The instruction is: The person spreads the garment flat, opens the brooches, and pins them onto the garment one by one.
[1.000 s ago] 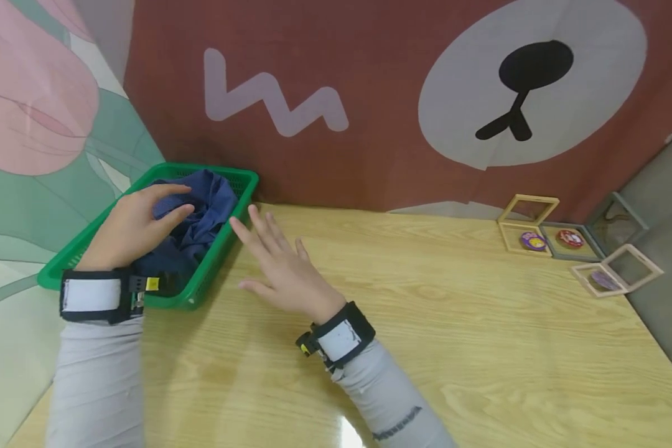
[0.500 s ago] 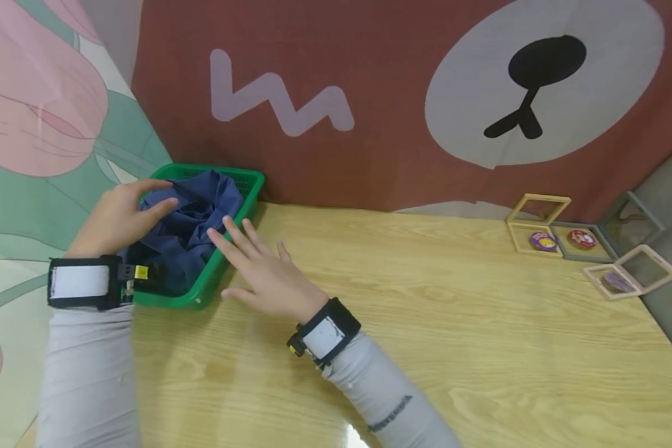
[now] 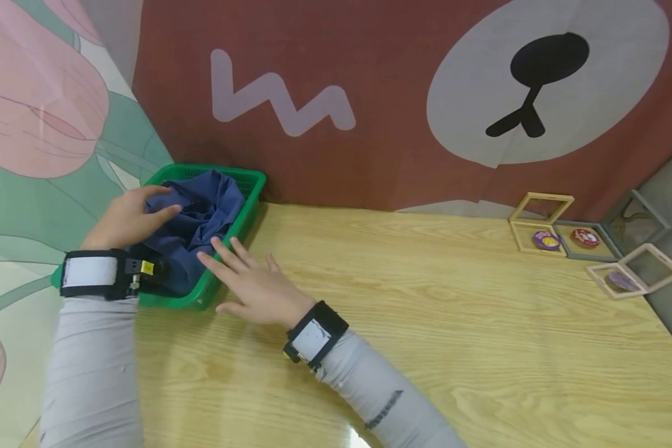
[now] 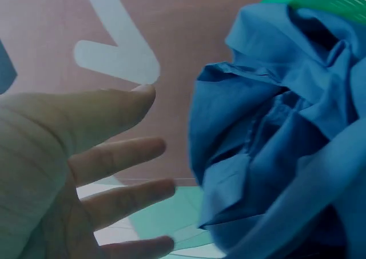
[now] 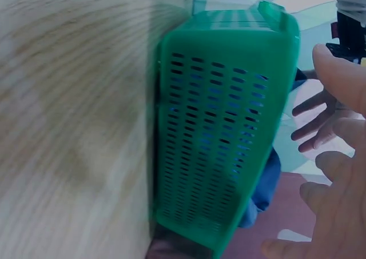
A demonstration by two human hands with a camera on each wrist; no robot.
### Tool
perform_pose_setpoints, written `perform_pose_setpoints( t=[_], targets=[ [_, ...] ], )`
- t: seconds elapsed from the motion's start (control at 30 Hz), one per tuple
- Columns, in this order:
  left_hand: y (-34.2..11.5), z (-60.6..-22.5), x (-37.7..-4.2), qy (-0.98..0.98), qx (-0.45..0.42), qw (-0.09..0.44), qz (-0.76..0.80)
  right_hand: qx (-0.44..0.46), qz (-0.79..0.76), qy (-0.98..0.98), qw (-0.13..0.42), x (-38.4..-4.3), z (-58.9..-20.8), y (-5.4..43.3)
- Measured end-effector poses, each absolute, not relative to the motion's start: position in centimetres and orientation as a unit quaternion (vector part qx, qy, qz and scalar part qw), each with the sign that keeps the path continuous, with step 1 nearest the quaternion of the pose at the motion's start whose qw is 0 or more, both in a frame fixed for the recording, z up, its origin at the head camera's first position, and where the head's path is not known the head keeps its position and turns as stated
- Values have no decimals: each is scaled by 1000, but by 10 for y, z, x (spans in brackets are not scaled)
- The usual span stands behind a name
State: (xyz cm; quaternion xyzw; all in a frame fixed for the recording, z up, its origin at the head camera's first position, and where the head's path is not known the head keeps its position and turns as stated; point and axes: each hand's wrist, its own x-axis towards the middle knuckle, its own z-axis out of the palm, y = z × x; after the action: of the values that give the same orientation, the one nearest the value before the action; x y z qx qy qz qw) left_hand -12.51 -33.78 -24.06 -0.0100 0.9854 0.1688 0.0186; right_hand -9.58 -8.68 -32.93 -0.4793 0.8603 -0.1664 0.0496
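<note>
A crumpled dark blue cloth [image 3: 201, 211] lies heaped in a green plastic basket [image 3: 253, 198] at the table's back left. My left hand [image 3: 131, 218] hovers over the basket's left part, thumb and fingers spread apart. In the left wrist view a gap shows between its fingertips and the cloth [image 4: 263, 133]. My right hand [image 3: 257, 283] is held palm down by the basket's front right corner, fingers spread, fingertips overlapping the rim in the head view. Seen from the right wrist, the slotted side of the basket [image 5: 211, 116] stands on the table beside that hand. Neither hand holds anything.
At the back right of the wooden table [image 3: 425, 323] are open small frames: a yellowish one [image 3: 540, 208] with a purple badge [image 3: 546, 240], a grey one [image 3: 590, 255] with a red badge [image 3: 585, 238], and a pale one [image 3: 663, 270] with a lilac piece [image 3: 621, 280]. Printed fabric walls stand behind and left.
My right hand has moved left and slightly toward me along the basket's right side. My left hand has stayed above the basket, shifting a little. The cloth looks the same; the head view has turned slightly.
</note>
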Motion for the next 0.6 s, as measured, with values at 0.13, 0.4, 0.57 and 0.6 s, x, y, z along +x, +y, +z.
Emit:
perform_pose_setpoints(
  t=[0.13,0.4,0.57,0.6],
  targets=[
    [-340,-248,-131,984,-14,28,173,-479,-165,860,61,-95,-335,-89],
    [-336,-258,-139,983,-40,49,172,-482,-151,860,78,-93,-352,-93],
    [-336,-265,-143,985,-55,68,151,-484,-149,859,79,-94,-354,-95],
    [-336,-266,-143,985,-57,76,145,-484,-150,859,78,-94,-354,-95]
  ],
)
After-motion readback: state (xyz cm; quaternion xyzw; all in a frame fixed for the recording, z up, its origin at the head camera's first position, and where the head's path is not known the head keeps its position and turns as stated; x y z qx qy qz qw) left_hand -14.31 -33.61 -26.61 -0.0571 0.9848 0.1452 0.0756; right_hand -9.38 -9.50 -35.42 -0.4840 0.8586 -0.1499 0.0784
